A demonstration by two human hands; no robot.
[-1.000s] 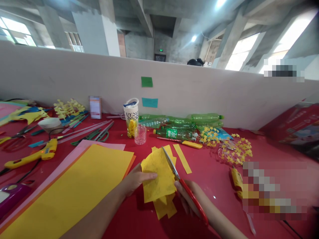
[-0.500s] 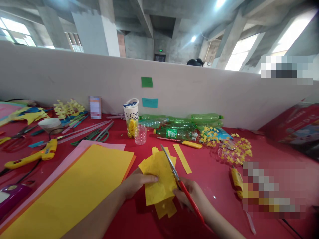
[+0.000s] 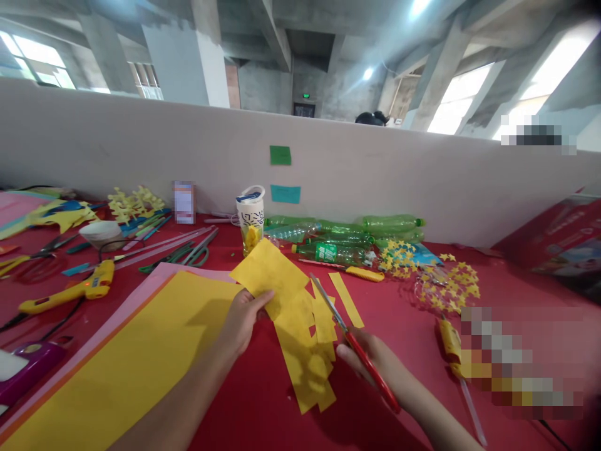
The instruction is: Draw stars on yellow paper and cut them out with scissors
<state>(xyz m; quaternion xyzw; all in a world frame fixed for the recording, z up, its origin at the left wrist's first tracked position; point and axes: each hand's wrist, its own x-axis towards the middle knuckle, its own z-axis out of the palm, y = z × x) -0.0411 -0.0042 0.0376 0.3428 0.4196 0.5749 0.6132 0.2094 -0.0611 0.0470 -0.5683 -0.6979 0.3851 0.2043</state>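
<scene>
While the left hand (image 3: 241, 319) pinches a yellow paper sheet (image 3: 273, 266) by its edge above yellow scraps (image 3: 298, 360) on the red table (image 3: 422, 351), likely leaving most uncovered, I see the right hand (image 3: 379, 354) curled round red-handled scissors (image 3: 359, 351), pointing forward, presumably for safety.

A pale partition (image 3: 141, 150) spans the frame's width, a green note (image 3: 280, 155) above a blue note (image 3: 285, 194) near its middle; a red-covered table (image 3: 263, 407) fills the lower half; beyond, a pillar (image 3: 176, 56) rises at upper left; a bright window (image 3: 40, 59) shows at far upper left, another window (image 3: 460, 97) at upper right; grey beams (image 3: 270, 37) cross the top; a lamp (image 3: 367, 73) shines right of centre; a green sign (image 3: 306, 96) glows at upper centre.
</scene>
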